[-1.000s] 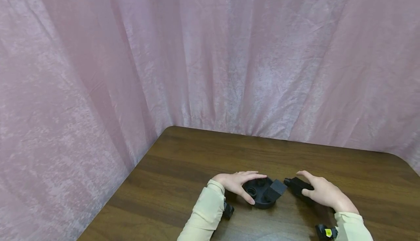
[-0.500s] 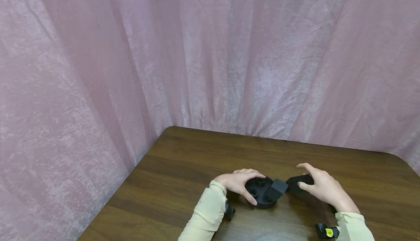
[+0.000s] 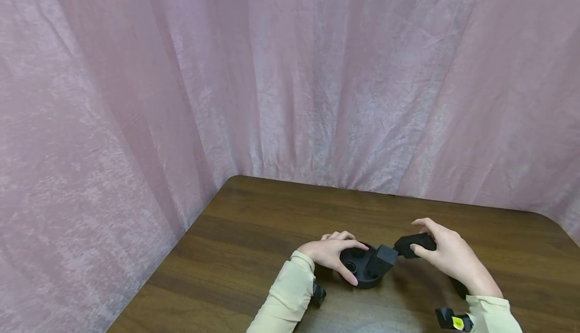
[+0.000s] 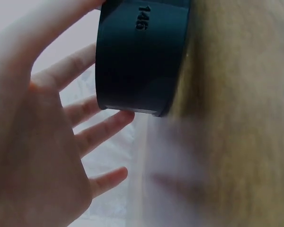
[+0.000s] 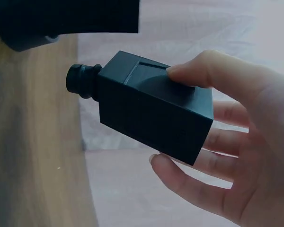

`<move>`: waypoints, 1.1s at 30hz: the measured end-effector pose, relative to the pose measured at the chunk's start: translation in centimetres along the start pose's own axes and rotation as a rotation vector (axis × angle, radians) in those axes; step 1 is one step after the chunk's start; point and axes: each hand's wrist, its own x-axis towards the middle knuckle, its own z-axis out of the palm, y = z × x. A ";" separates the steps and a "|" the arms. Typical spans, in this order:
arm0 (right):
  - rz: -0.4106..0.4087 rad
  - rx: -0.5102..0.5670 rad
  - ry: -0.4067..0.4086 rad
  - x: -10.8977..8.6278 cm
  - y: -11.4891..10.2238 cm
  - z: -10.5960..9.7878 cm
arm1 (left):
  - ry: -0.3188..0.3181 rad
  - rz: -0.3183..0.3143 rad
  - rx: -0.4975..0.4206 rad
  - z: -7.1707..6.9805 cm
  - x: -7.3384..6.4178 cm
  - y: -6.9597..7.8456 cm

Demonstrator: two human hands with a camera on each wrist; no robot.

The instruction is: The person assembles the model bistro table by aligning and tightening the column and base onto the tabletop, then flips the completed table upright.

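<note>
In the head view my left hand (image 3: pixel 333 255) grips the rim of a round black base (image 3: pixel 360 281), thumb near and fingers far. Round sockets show inside the base. A number is stamped into its side wall (image 4: pixel 142 52) in the left wrist view. One black block (image 3: pixel 385 256) stands tilted in the base. To the right, my right hand (image 3: pixel 448 252) holds another black rectangular block (image 5: pixel 151 104) between thumb and fingers. This block has a rounded, grooved plug (image 5: pixel 83 80) at one end, pointing left toward the base. In the right wrist view it appears raised off the table.
The brown wooden table (image 3: pixel 281 212) carries everything, and a pink curtain (image 3: pixel 290 71) hangs behind it. A dark piece (image 3: pixel 459 287) is partly hidden behind the right wrist. Small black wrist cameras (image 3: pixel 453 319) ride on both forearms.
My right hand has lifted its block, moving it slightly up in the head view and turning it more level. My left hand keeps its grip on the base, shifted very slightly right.
</note>
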 end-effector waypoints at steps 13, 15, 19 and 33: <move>-0.011 -0.003 0.037 -0.3 -0.6 -1.2 | 0.050 -0.133 -0.024 0.0 -0.1 0.5; -0.011 -0.003 0.040 -0.3 -0.6 -1.4 | 0.048 -0.138 -0.027 -0.1 0.0 0.4; -0.015 -0.005 0.040 -0.4 -0.8 -1.6 | 0.024 -0.143 -0.060 -0.2 -0.1 0.2; -0.046 -0.029 0.103 -0.8 -1.9 -2.9 | -0.043 -0.135 -0.109 -1.1 -0.9 -0.5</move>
